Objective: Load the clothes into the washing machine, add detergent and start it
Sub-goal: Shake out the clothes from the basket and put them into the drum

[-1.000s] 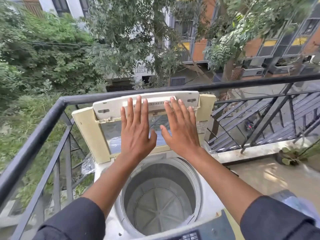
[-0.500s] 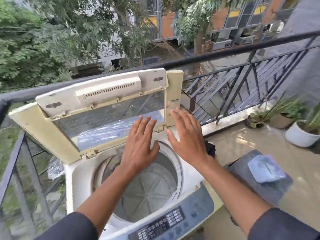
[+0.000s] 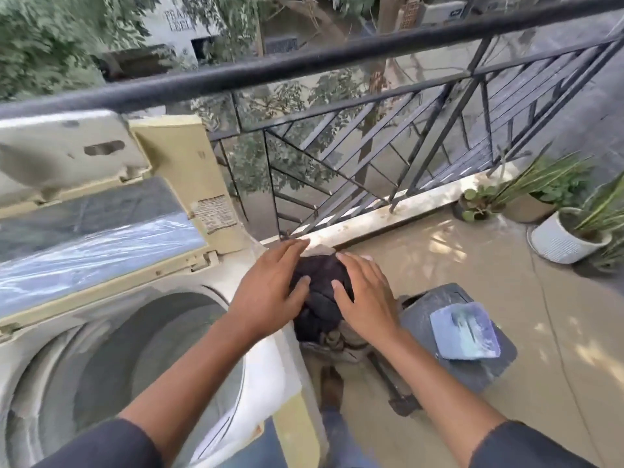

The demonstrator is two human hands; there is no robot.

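The clothes (image 3: 320, 298) are sitting as a dark, crumpled bundle just right of the washer (image 3: 111, 332), whose lid (image 3: 101, 197) is standing open. The left hand (image 3: 266, 292) and right hand (image 3: 364, 298), fingers spread, are lying on either side of the bundle.

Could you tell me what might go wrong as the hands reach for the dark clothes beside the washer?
The left hand and right hand lie flat on the dark bundle of clothes, not yet gripping; a loose lift might drop pieces onto the tan balcony floor. The bundle must clear the white washing machine's rim to reach the empty grey drum. The raised cream lid might fall.
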